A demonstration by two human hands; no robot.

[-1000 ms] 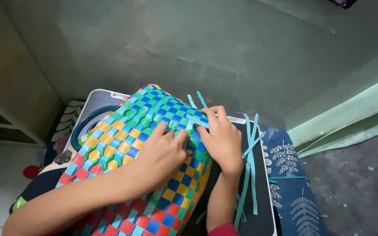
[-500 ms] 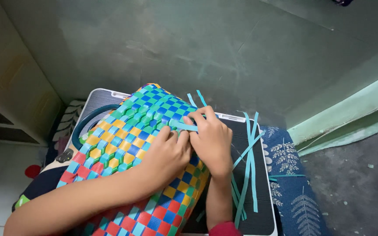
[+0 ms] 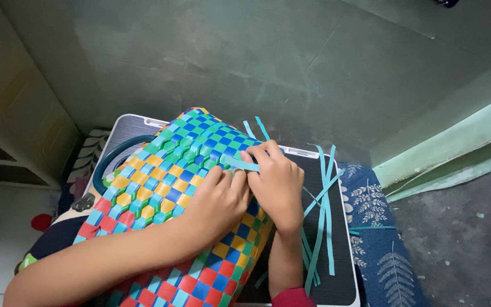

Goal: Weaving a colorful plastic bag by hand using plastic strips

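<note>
Under both hands, a woven basket [image 3: 166, 193] of plastic strips lies tipped on its side over a small dark tabletop [image 3: 336, 278], checkered green and blue at the far end, yellow in the middle, red and blue toward the person. Its long axis runs from near-left to far-right, the far end pointing away and slightly right. One loose teal strip [image 3: 240, 164] lies across the weave just at the fingertips, long axis roughly left to right, its free end pointing left. Right hand [image 3: 279, 185] sits on the basket's right edge, fingers curled and pressed onto that strip, a grip that looks like a pinch against the weave; thumb hidden. Left hand [image 3: 217, 202] lies flat beside it, touching it, fingers pressed together on the woven face, holding nothing separate. Right hand is the nearer to the strip. More loose teal strips [image 3: 322, 216] trail off the basket's right side across the tabletop. A dark handle [image 3: 109, 159] arcs at the left. Blue leaf-print cloth [image 3: 379, 244] lies right of the tabletop, on grey floor [image 3: 257, 62].
</note>
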